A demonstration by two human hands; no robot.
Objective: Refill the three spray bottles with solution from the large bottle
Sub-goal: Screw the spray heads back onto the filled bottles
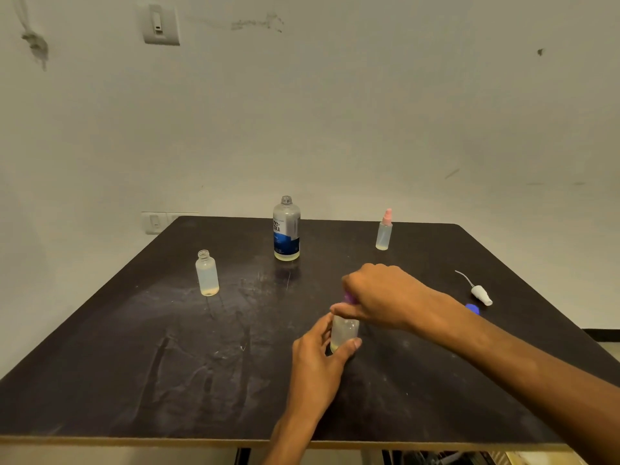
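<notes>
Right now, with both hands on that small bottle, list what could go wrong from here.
1. The large bottle and the left spray bottle stand uncapped; a bump would likely spill them.
2. The right hand grips the purple spray top while the left hand holds the small bottle low; a slip could tip it.
3. The white sprayer head and blue cap lie beside the right forearm, which could knock them away.

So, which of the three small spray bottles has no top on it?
The small bottle on the left: its threaded neck is bare. The far right one wears a pink sprayer, and the hands' one a purple top.
</notes>
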